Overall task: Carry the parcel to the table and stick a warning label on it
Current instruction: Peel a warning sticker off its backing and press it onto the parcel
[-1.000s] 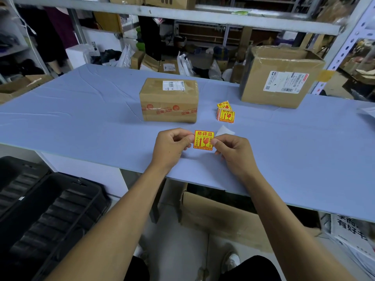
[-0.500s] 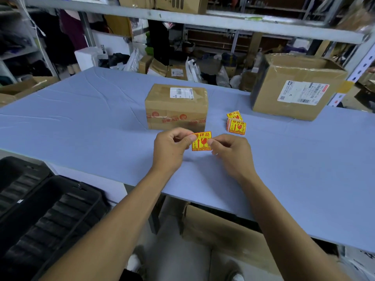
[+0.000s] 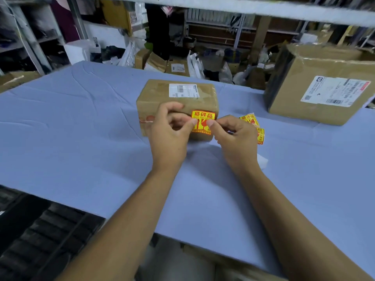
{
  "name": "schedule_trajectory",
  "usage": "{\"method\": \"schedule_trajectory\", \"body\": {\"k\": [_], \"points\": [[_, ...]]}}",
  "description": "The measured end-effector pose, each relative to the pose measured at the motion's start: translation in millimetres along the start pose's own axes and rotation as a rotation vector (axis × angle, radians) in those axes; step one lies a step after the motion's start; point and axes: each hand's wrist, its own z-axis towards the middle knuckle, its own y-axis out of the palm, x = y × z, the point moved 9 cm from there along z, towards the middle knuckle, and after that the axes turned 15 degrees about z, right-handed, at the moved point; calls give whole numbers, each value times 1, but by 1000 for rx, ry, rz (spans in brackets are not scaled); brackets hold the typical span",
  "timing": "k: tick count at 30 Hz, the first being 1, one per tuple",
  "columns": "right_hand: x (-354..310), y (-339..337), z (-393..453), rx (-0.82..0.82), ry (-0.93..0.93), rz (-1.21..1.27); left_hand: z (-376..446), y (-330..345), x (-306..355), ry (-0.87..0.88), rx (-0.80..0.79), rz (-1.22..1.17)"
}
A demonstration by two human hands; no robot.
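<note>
A small brown parcel [image 3: 162,92] with a white shipping slip on top rests on the blue table [image 3: 81,128]. A yellow and red warning label [image 3: 204,118] is held upright in front of the parcel's near face, at its right half. My left hand [image 3: 170,136] pinches the label's left edge and my right hand [image 3: 235,136] pinches its right edge. Whether the label touches the cardboard I cannot tell.
A stack of spare warning labels [image 3: 250,120] lies just right of my right hand, with a white backing scrap [image 3: 261,160] near it. A large brown box [image 3: 316,86] stands at the back right. A black crate [image 3: 40,236] sits below the table's near left edge.
Both hands have carried the label away from me, from the open table up to the parcel's front face. The view has moved closer to the parcel.
</note>
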Motion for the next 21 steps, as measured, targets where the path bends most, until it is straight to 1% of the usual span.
{"method": "schedule_trajectory", "body": {"k": [3,14,21], "points": [[2,-4,3,22,-12,-2,-1,5,1,-5,-33,-8],[0,-2,5,32,-53,-72,1,4,-4,-29,20,60],[5,-1,6,27,-41,-119,2,5,-7,-44,35,116]]}}
